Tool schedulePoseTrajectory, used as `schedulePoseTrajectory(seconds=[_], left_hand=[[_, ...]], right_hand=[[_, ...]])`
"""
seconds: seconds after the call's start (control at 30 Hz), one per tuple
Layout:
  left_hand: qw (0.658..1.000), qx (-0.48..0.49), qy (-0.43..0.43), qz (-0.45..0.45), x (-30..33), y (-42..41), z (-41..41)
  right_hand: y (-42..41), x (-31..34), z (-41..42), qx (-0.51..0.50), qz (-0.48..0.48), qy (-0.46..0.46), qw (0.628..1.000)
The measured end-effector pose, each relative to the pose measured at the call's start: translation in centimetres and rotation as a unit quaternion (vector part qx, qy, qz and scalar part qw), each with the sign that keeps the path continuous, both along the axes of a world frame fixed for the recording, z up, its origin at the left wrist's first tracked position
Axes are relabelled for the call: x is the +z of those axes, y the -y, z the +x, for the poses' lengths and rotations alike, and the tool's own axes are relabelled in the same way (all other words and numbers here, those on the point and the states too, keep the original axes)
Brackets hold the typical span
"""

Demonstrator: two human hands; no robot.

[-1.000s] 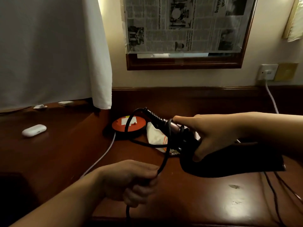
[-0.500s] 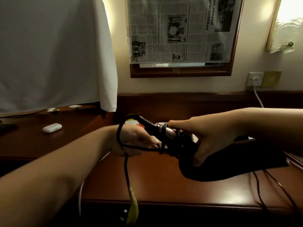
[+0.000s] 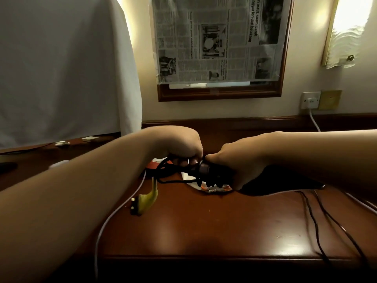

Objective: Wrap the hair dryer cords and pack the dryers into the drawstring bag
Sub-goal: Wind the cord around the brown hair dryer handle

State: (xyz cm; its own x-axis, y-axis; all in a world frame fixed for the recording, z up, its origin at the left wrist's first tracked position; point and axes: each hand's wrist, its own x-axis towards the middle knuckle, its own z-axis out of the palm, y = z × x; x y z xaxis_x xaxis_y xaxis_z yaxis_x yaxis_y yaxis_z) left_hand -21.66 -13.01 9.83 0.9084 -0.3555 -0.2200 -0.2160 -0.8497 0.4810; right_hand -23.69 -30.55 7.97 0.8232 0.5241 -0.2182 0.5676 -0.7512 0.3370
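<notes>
The right hand (image 3: 240,162) grips the handle of the black hair dryer (image 3: 275,180), holding it above the bench (image 3: 204,227). The left hand (image 3: 181,146), fingers curled, pinches the black cord (image 3: 173,176) just beside the handle end, where several turns are already wound. The cord's plug (image 3: 142,203), with a yellow tag, hangs near the bench surface. A white cable (image 3: 114,213) lies across the bench. A newspaper-covered frame (image 3: 218,41) hangs on the wall behind.

Two bare forearms in shot, no sleeves showing anywhere, no watch, no rings or bands on the left hand (image 3: 179,144) or the right hand (image 3: 238,160), fingers bare too.
</notes>
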Motion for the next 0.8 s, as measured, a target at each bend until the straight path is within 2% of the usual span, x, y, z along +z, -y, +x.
schedulePoseTrajectory(seconds=[0.07,0.2,0.37,0.47,0.63,0.8], left_hand=[[0.999,0.004,0.043,0.014,-0.5,0.5,0.1],[1.000,0.006,0.014,-0.009,-0.7,0.9,0.2],[0.993,-0.033,0.008,0.115,1.1,0.6,0.8],[0.989,-0.045,0.024,0.138,1.3,0.0,1.2],[0.999,-0.017,0.019,0.047,0.2,-0.7,1.9],[0.996,0.012,0.067,-0.063,-0.2,-0.5,1.1]], right_hand=[[0.1,0.0,0.6,-0.004,-0.007,0.006,1.000],[0.4,0.0,1.4,-0.011,-0.018,0.005,1.000],[0.1,-0.7,1.8,-0.035,-0.008,0.004,0.999],[0.1,-0.9,2.1,-0.037,0.004,0.009,0.999],[0.3,-0.6,2.8,-0.041,0.034,0.006,0.999],[0.3,-0.1,3.9,-0.042,0.069,0.001,0.997]])
